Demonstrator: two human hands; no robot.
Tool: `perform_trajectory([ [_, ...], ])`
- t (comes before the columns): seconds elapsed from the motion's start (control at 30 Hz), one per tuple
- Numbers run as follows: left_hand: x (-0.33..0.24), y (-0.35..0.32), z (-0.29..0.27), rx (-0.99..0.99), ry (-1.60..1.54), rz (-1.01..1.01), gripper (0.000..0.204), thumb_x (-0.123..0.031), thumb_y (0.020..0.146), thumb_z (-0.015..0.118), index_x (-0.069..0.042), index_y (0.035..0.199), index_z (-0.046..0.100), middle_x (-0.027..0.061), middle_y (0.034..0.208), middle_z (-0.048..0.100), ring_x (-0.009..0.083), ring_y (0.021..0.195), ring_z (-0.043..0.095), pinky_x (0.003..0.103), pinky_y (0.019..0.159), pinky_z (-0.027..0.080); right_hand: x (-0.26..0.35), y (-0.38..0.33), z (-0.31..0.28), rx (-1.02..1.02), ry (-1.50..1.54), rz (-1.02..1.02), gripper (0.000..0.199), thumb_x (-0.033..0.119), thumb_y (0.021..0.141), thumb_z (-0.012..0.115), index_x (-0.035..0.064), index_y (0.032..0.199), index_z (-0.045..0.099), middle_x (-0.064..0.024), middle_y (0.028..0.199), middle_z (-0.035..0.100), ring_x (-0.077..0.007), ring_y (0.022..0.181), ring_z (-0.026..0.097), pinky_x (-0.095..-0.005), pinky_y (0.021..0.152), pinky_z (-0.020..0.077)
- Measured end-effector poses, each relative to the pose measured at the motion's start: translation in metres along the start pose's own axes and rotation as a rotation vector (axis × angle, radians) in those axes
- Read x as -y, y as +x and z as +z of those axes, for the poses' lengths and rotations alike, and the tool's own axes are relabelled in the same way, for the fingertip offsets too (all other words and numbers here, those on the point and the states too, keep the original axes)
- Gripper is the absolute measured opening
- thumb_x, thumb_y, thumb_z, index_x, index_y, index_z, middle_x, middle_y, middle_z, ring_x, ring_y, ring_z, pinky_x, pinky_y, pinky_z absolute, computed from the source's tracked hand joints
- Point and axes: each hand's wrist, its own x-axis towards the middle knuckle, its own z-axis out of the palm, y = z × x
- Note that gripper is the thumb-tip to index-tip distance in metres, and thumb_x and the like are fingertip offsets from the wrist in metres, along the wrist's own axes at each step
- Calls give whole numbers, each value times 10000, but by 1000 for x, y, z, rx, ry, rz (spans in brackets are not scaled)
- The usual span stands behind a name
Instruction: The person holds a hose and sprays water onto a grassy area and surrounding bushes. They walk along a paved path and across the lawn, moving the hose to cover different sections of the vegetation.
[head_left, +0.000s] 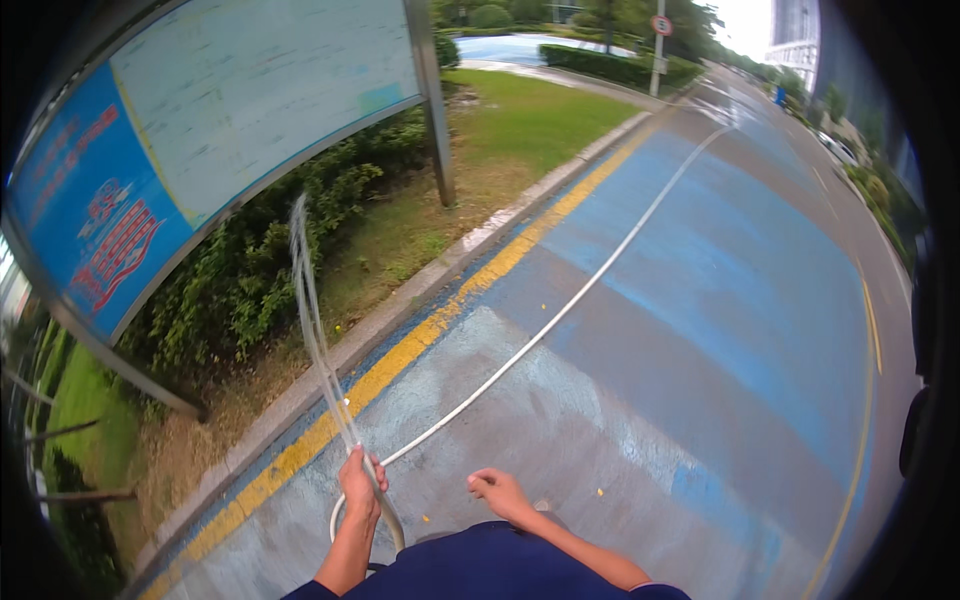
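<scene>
My left hand (pixel 361 482) is wrapped round the end of a pale garden hose (pixel 605 268). A clear stream of water (pixel 325 360) shoots from the hose's mouth, up and forward over the kerb toward the shrubs (pixel 250 280). Beside the hand the hose bends down near my body, then loops out and runs along the pavement to the far right. My right hand (pixel 502 494) hovers to the right of the hose, apart from it. Its fingers are curled in, and I see nothing in them.
A kerb (pixel 440 265) and a worn yellow line (pixel 440 318) edge the blue-and-grey pavement (pixel 700 330). Over the shrubs at the left stands a large notice board (pixel 270 80) on metal posts. Farther off are grass (pixel 540 110), a round road sign (pixel 661 25) and parked cars (pixel 838 150).
</scene>
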Motion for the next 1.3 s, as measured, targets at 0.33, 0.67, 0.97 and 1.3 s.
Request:
perform_trajectory([
  [0.33, 27, 42, 199, 48, -33, 9, 382, -355, 962, 441, -38, 755, 492, 55, 534, 443, 149, 421, 444, 277, 355, 351, 36, 43, -174, -83, 150, 19, 228, 193, 903, 587, -18, 972, 640, -73, 832, 664, -119, 724, 590, -257, 689, 468],
  [0.67, 68, 181, 402, 85, -147, -23, 380, -352, 963, 427, -38, 756, 482, 53, 523, 438, 150, 408, 434, 278, 351, 347, 6, 189, -408, -442, 248, 193, 237, 208, 895, 588, -9, 982, 633, -107, 836, 666, -153, 685, 614, -276, 649, 502],
  [0.97, 55, 288, 554, -12, -152, -18, 381, -361, 959, 435, -39, 764, 490, 60, 509, 447, 149, 394, 423, 277, 350, 342, -277, 98, -655, -832, 88, 796, 91, 150, 806, 570, 60, 821, 577, -147, 643, 569, -287, 538, 567, -426, 435, 452],
  [1.3, 85, 337, 736, -73, -149, -14, 381, -389, 950, 445, -49, 782, 475, 57, 512, 421, 154, 401, 418, 280, 351, 337, -261, 243, -847, -361, -1088, -18, 104, 149, 781, 566, 61, 836, 580, -152, 647, 577, -304, 552, 573, -443, 459, 456],
])
